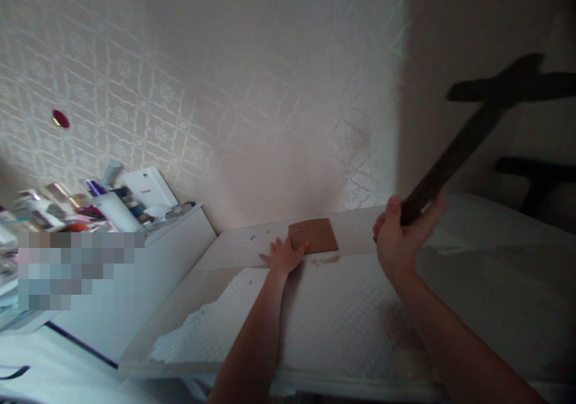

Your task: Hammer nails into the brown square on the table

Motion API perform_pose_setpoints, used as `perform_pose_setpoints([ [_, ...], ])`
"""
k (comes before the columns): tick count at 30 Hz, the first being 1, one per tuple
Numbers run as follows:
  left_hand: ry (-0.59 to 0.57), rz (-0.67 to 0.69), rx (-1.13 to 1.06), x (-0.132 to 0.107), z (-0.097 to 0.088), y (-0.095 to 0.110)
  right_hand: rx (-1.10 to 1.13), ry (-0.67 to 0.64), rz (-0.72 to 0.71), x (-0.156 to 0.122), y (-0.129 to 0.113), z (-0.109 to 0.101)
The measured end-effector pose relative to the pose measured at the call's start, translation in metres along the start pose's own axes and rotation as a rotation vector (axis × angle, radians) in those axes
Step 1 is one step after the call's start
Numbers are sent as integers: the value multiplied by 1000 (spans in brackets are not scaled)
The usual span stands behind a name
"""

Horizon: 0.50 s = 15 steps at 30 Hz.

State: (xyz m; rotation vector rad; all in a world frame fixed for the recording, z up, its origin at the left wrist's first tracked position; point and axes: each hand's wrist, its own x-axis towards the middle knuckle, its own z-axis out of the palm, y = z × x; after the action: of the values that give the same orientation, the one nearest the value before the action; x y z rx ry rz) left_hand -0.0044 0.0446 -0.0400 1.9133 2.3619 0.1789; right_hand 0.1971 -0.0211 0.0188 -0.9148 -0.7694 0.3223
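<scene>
Centrally, just below mid-frame, the left hand [284,255] is laid flat with fingers spread, its fingertips resting on the near-left edge of a brown square board [317,235]. The board lies on the white tabletop [342,320], close to the patterned wall [252,92]. Right of centre, the right hand [400,236] is clenched around the lower end of a dark wooden handle [454,152] — raised slanting toward the upper right, with a crosspiece at its top. Bottles are crowded on a white cabinet [180,236] at left.

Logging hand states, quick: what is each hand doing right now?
Left hand: open, flat, fingertips on the brown board.
Right hand: closed around the dark wooden bar, raised.
</scene>
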Motion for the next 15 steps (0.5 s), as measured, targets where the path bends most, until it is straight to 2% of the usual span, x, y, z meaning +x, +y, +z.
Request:
perform_pose_setpoints([
  [3, 15, 4, 7, 1, 1, 0, 59, 151, -1, 4, -2, -2],
  [7, 10, 0, 6, -2, -1, 1, 144, 215, 1, 9, -3, -3],
  [10, 4, -4, 13, -3, -3, 2, 177, 146, 39, 9, -1, -2],
  [15, 7, -5, 23, -1, -1, 1, 117, -71, 137, 8, 11, 2],
])
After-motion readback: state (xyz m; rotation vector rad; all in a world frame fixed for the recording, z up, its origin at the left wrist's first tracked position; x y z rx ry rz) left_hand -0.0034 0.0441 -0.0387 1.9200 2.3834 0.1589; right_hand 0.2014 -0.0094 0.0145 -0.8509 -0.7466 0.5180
